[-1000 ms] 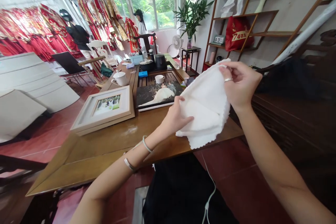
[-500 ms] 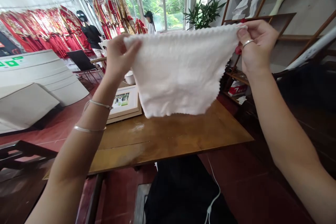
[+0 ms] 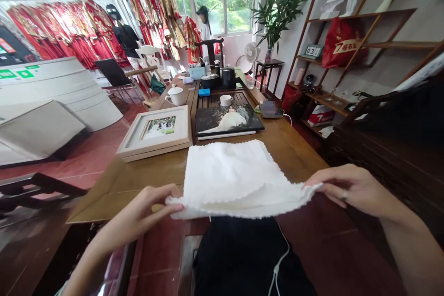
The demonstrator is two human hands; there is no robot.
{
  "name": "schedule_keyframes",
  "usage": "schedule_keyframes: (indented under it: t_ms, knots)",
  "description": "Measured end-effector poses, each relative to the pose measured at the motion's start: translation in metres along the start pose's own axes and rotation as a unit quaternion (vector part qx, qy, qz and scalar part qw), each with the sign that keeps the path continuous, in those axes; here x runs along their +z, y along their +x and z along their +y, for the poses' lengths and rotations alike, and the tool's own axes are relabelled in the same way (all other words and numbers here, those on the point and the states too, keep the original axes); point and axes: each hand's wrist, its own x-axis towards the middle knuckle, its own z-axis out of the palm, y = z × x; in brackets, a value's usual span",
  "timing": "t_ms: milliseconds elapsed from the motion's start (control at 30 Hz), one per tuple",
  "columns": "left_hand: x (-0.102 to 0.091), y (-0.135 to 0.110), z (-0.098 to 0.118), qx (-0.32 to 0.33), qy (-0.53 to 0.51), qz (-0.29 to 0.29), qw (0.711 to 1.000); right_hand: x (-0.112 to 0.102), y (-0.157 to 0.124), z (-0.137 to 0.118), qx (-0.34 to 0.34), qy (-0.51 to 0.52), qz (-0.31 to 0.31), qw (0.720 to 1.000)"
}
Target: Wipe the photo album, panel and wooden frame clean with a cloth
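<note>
A white cloth with scalloped edges lies partly on the wooden table, its near side lifted and hanging past the table's front edge. My left hand pinches its near left corner between thumb and fingers. At the near right corner, my right hand, with a ring on one finger, grips the cloth the same way. The near edge is doubled up, showing a fold between the two hands. Beyond the cloth are a framed photo on the left and a dark photo panel in the middle.
A white lidded cup, a small white cup, black pots and a phone with a cable stand farther back. Shelves rise at right. Two people are near racks of red garments.
Both hands have come down from head height, bringing the raised cloth down onto the table's near part. The view of the table's far side is uncovered.
</note>
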Motion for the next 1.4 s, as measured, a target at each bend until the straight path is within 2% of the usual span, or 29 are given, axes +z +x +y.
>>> schedule_keyframes:
  t_ms: [100, 200, 333, 500, 600, 700, 867, 933, 1000, 1100, 1167, 1233, 1267, 1300, 1400]
  knots:
    - [0.009, -0.011, 0.001, -0.029, -0.01, -0.006, 1.0, 0.007, -0.004, -0.001, 0.053, 0.102, -0.109, 0.987]
    - [0.006, -0.012, 0.003, -0.037, -0.03, -0.008, 0.999, 0.006, 0.006, 0.0, 0.072, 0.136, -0.096, 0.983]
    - [0.003, -0.011, -0.002, -0.038, -0.047, -0.011, 0.998, 0.001, 0.014, 0.004, 0.048, 0.12, -0.107, 0.986]
    - [0.003, -0.009, -0.006, -0.009, -0.012, 0.09, 0.996, 0.001, 0.02, 0.006, 0.041, 0.115, -0.019, 0.992]
    - [0.0, 0.003, -0.008, 0.001, 0.017, 0.132, 0.991, 0.008, 0.04, 0.011, 0.024, 0.123, 0.046, 0.991]
    - [0.001, 0.029, -0.018, -0.034, 0.033, 0.227, 0.973, 0.02, 0.073, 0.027, -0.008, 0.13, 0.131, 0.983]
    - [0.018, 0.087, -0.048, -0.054, 0.024, 0.27, 0.961, 0.046, 0.124, 0.065, 0.014, 0.087, 0.12, 0.989]
    - [0.024, 0.105, -0.055, -0.06, 0.034, 0.313, 0.947, 0.051, 0.134, 0.079, 0.01, 0.062, 0.134, 0.989]
    - [0.028, 0.116, -0.055, -0.073, 0.067, 0.318, 0.943, 0.052, 0.138, 0.087, 0.001, 0.007, 0.156, 0.988]
    - [0.032, 0.118, -0.049, -0.149, 0.123, 0.248, 0.949, 0.054, 0.133, 0.085, -0.037, -0.148, 0.175, 0.973]
    - [0.036, 0.111, -0.046, -0.211, 0.125, 0.213, 0.946, 0.06, 0.12, 0.074, -0.093, -0.226, 0.13, 0.961]
    - [0.04, 0.101, -0.045, -0.234, 0.087, 0.191, 0.949, 0.07, 0.101, 0.059, -0.143, -0.247, 0.006, 0.958]
    - [0.042, 0.095, -0.045, -0.232, 0.058, 0.177, 0.955, 0.076, 0.091, 0.052, -0.147, -0.256, -0.078, 0.952]
    - [0.043, 0.091, -0.045, -0.221, 0.027, 0.165, 0.961, 0.081, 0.081, 0.046, -0.14, -0.264, -0.137, 0.944]
    - [0.044, 0.08, -0.04, -0.135, -0.033, 0.179, 0.974, 0.091, 0.061, 0.036, -0.113, -0.276, -0.192, 0.935]
